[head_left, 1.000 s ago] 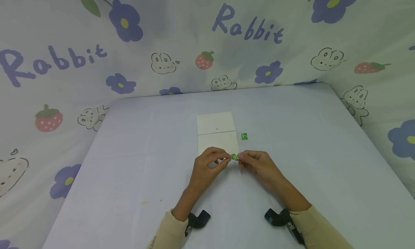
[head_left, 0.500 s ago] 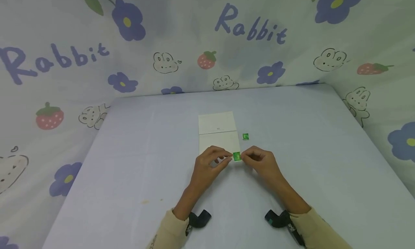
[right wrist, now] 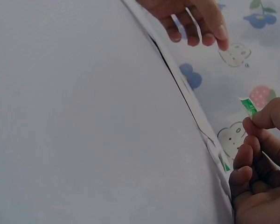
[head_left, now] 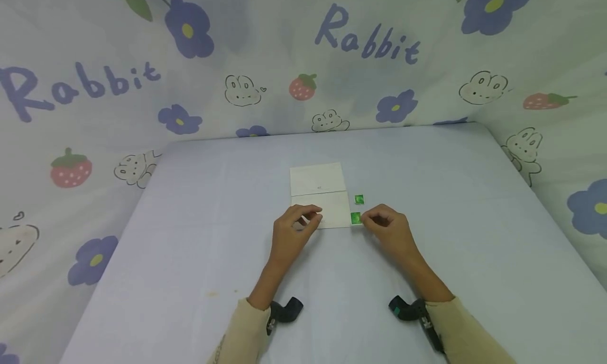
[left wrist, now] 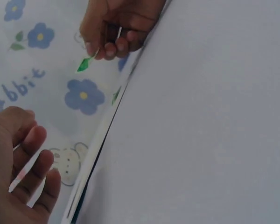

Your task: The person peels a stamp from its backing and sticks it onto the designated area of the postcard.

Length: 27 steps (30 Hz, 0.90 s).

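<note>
My right hand [head_left: 390,231] pinches a small green square sticker [head_left: 355,218] with a white border between thumb and forefinger. In the right wrist view, the held sticker [right wrist: 248,106] sticks out past the fingertips, slightly bent. A matching green sticker [head_left: 359,199] lies on the table just beyond it. My left hand [head_left: 290,235] holds nothing; its fingers are loosely bent over the near left part of a creased white paper piece [head_left: 316,180]. The left wrist view shows these fingers [left wrist: 49,158] spread apart. The left hand hides the paper's near left corner.
The white-covered table [head_left: 213,206] extends on both sides of the paper. Behind it hangs a cloth [head_left: 265,42] printed with flowers, rabbits and strawberries. Black wrist devices [head_left: 286,310] sit at both sleeve cuffs.
My left hand has let go of the sticker and moved left. The right hand has carried it slightly right and away from me, to beside the paper's near right corner.
</note>
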### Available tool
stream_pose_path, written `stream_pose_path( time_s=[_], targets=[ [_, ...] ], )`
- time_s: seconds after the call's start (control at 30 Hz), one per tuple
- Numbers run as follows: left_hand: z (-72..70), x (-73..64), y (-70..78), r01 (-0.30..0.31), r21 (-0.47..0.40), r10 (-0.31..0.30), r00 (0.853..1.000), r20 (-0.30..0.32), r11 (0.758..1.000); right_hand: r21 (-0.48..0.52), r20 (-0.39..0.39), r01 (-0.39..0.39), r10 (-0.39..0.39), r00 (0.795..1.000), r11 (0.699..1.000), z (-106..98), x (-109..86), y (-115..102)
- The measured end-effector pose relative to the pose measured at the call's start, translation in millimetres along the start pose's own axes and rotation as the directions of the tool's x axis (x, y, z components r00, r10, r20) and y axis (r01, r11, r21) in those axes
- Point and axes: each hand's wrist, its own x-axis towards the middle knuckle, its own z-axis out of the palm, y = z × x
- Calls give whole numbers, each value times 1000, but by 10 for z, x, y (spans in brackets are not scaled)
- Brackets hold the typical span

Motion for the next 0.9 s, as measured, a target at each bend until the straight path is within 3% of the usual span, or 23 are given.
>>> stream_pose_path(
  time_s=[0.17, 0.27, 0.6, 0.9],
  targets=[
    [2, 23, -64, 92, -77, -94, 995, -23, 993, -28, -32, -40, 39, 999, 999, -34, 85, 258],
    [-11, 54, -98, 113, -59, -115, 993, -25, 992, -31, -39, -9, 8, 999, 999, -43, 114, 308],
    [-225, 242, -283, 91, 48, -87, 993, -84, 995, -29, -48, 30, -32, 998, 999, -2, 220, 297],
    [-288, 349, -368, 110, 77, -103, 990, -97, 991, -52, -60, 37, -41, 997, 998, 2, 290, 313]
  ],
)
